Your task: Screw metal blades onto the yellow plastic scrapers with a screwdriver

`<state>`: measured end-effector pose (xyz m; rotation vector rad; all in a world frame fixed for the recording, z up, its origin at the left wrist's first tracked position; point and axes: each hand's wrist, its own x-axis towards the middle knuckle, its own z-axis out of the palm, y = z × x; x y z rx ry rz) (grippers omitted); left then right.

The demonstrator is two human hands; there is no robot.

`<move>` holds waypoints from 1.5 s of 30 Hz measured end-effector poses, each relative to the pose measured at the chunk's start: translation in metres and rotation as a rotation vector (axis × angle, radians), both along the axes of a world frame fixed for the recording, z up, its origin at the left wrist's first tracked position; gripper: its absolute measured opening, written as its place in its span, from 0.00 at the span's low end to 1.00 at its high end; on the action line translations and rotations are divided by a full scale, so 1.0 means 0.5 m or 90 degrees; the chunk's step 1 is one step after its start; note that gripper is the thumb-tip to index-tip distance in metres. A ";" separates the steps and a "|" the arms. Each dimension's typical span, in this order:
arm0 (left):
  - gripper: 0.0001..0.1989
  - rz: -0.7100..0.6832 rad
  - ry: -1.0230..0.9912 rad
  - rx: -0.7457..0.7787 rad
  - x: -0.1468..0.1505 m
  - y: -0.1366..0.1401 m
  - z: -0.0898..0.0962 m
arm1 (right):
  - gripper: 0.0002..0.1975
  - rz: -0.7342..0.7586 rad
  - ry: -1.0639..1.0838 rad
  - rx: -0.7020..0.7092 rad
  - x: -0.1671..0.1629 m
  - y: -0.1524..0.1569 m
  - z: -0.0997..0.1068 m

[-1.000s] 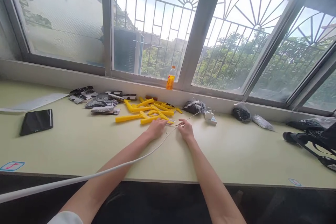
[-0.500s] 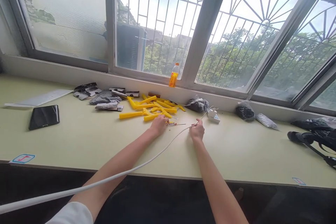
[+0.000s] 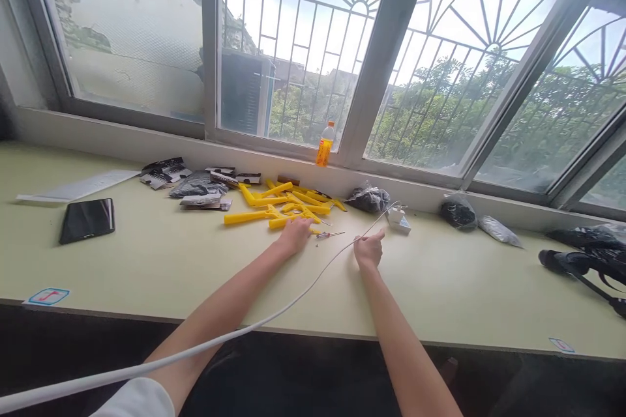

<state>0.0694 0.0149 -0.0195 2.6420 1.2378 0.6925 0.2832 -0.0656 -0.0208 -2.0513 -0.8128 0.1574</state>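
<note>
My left hand (image 3: 295,237) rests on the table at the near edge of a heap of yellow plastic parts (image 3: 267,201). Its fingers curl down, and what they hold is hidden. Just right of those fingertips lies a small screwdriver (image 3: 328,234) with a clear reddish handle, its shaft pointing right. A tiny metal piece (image 3: 317,245) lies below it. Further right is my right hand (image 3: 368,250), fingers curled in and thumb raised; anything inside them cannot be made out. A white cable (image 3: 313,281) passes by its fingertips, running from the lower left to a white charger (image 3: 397,214).
Black plastic bags (image 3: 368,197) and a bagged dark bundle (image 3: 458,212) line the back. An orange drink bottle (image 3: 325,144) stands on the sill. At left are a phone (image 3: 88,220), a white sheet (image 3: 78,186) and torn packaging (image 3: 200,186). Black straps (image 3: 581,267) lie far right.
My right thumb has lifted away from the curled fingers, which earlier were bunched at the cable. My left hand stays by the yellow parts. The view has shifted slightly.
</note>
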 end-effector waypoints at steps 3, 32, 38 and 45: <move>0.17 0.006 -0.017 -0.006 0.002 0.003 -0.001 | 0.21 0.028 0.005 -0.034 0.005 0.003 -0.003; 0.06 0.040 -0.159 0.044 -0.001 0.016 -0.015 | 0.12 0.441 -0.228 -0.065 -0.067 -0.010 0.003; 0.08 0.049 -0.189 0.056 -0.002 0.012 -0.008 | 0.14 0.354 -0.214 -0.075 -0.067 -0.007 0.004; 0.10 0.050 -0.193 0.073 0.001 -0.006 0.002 | 0.13 0.287 -0.201 -0.080 -0.063 -0.002 -0.003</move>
